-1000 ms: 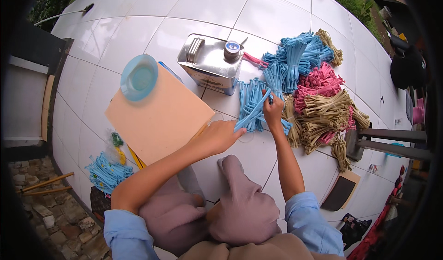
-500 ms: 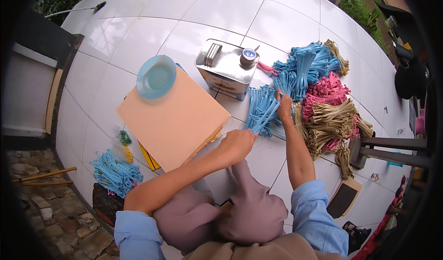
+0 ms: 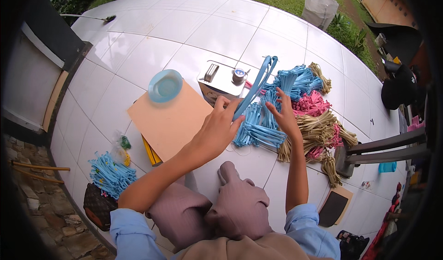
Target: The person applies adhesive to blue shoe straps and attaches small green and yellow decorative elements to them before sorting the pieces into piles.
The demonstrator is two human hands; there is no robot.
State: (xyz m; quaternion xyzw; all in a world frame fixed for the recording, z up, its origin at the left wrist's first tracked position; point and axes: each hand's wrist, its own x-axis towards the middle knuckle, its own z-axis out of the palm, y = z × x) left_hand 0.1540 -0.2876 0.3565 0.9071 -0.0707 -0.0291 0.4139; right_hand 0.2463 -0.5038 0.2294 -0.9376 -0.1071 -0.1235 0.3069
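My left hand (image 3: 217,127) is closed on a few long, thin blue straps (image 3: 255,90), raised at a slant with their looped far ends in the air. To its right, my right hand (image 3: 286,117) is open, fingers spread and pointing up, with nothing visible in it. Below and between the hands lies a loose pile of blue straps (image 3: 258,134) on the white tiles. Tied bundles of blue straps (image 3: 300,79), pink straps (image 3: 312,104) and beige straps (image 3: 318,125) are heaped just beyond and right of my right hand.
A metal tin (image 3: 217,87) with a small round container (image 3: 238,75) on top stands ahead. Left of it, a pale blue bowl (image 3: 164,86) rests on a peach board (image 3: 168,121). More blue straps (image 3: 110,174) lie near a brown bag (image 3: 98,205). Grey chair legs (image 3: 387,149) jut in right.
My left hand has lifted blue straps off the pile into the air. The right hand has come away from the straps, fingers now spread. The view has tilted upward.
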